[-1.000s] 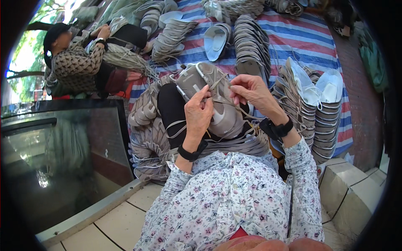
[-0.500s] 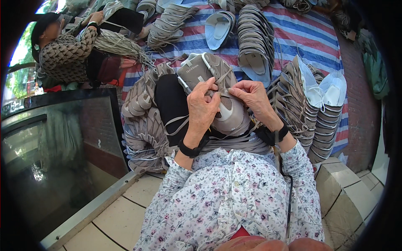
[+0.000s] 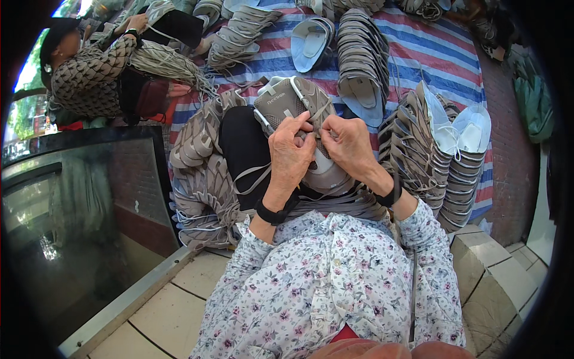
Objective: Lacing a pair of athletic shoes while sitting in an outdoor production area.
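A grey-brown shoe upper [image 3: 278,99] with white trim rests on my lap, its rounded toe toward me. Over its lace opening, my left hand [image 3: 290,143] pinches with thumb and forefinger. Close beside it, my right hand [image 3: 347,140] is closed in a pinch at the lace rows. Both hands seem to grip the flat grey shoelace, though the part between the fingertips is mostly hidden. A loose length of shoelace [image 3: 251,172] hangs in a loop left of my left wrist. Beneath the shoe, a bundle of grey laces [image 3: 341,206] lies across my lap.
Nested shoe uppers stand in stacks to the right [image 3: 412,140] and ahead [image 3: 362,57]. More uppers [image 3: 200,137] are piled by my left leg. A striped sheet [image 3: 424,51] lies underneath. A glass-panelled frame [image 3: 89,191] stands at left. Another person [image 3: 95,72] sits far left, handling laces.
My right hand has moved slightly left, in toward my left hand, and its fingers have curled more tightly. The left hand stays in nearly the same place on the shoe.
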Tool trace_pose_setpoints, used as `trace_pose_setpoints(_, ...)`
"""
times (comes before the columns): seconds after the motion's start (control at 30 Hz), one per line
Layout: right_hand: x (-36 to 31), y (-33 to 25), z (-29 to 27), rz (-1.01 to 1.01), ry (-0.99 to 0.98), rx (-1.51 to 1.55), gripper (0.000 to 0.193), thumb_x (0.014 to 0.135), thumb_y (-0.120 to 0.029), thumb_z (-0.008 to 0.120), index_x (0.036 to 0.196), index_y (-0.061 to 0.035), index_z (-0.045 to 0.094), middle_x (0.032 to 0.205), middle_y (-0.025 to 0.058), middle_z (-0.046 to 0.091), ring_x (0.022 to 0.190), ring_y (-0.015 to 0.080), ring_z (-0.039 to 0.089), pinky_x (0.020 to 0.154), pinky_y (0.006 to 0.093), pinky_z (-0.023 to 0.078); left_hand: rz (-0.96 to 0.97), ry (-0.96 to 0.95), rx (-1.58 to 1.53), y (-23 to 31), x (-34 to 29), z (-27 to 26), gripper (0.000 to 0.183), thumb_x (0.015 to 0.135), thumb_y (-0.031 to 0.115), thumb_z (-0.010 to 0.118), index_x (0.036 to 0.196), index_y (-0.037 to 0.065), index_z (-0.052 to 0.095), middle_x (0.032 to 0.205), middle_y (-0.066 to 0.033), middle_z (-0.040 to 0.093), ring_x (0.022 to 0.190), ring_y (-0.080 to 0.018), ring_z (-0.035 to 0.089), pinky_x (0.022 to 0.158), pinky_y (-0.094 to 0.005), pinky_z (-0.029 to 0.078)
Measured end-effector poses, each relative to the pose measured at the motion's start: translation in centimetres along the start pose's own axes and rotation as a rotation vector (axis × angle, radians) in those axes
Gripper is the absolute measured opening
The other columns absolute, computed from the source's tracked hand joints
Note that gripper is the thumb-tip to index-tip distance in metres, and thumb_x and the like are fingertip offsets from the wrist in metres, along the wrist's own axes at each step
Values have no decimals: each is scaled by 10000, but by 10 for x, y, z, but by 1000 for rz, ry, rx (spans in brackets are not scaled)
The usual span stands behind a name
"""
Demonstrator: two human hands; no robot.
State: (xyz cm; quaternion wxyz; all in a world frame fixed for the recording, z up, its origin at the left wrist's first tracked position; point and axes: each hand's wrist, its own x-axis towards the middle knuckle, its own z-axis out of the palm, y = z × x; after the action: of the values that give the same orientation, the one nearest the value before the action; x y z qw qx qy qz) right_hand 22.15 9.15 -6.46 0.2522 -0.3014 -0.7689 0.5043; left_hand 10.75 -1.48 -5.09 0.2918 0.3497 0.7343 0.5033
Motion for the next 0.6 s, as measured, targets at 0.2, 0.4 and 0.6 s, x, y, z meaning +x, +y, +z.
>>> trace_pose_setpoints(0.2, 3, 18, -20, 234, -164, 185, 127, 801, -137, 720, 836, -19, 691, 698, 44, 631, 638, 99, 577, 571, 278, 463, 106, 23, 126, -11, 0, 6, 408, 842, -60, 631, 1247, -10, 631, 983, -65, 656, 606, -82, 620, 496, -216, 508)
trace_pose_setpoints(0.4, 2, 35, 2, 117, -31, 276, 130, 728, -129, 715, 771, -13, 675, 653, 41, 625, 649, 71, 552, 578, 291, 470, -59, 14, 43, -3, -3, 5, 404, 869, -56, 620, 1270, -4, 626, 1013, -64, 647, 743, -101, 609, 523, -218, 515)
trace_pose_setpoints(0.6, 0, 2, 3, -323, 168, -418, 72, 743, -177, 685, 746, -127, 634, 783, 50, 595, 839, 221, 587, 732, 415, 364, 15, -27, -55, -20, -2, 1, 403, 930, -17, 598, 1332, -10, 575, 994, -52, 664, 657, -51, 546, 519, -200, 463)
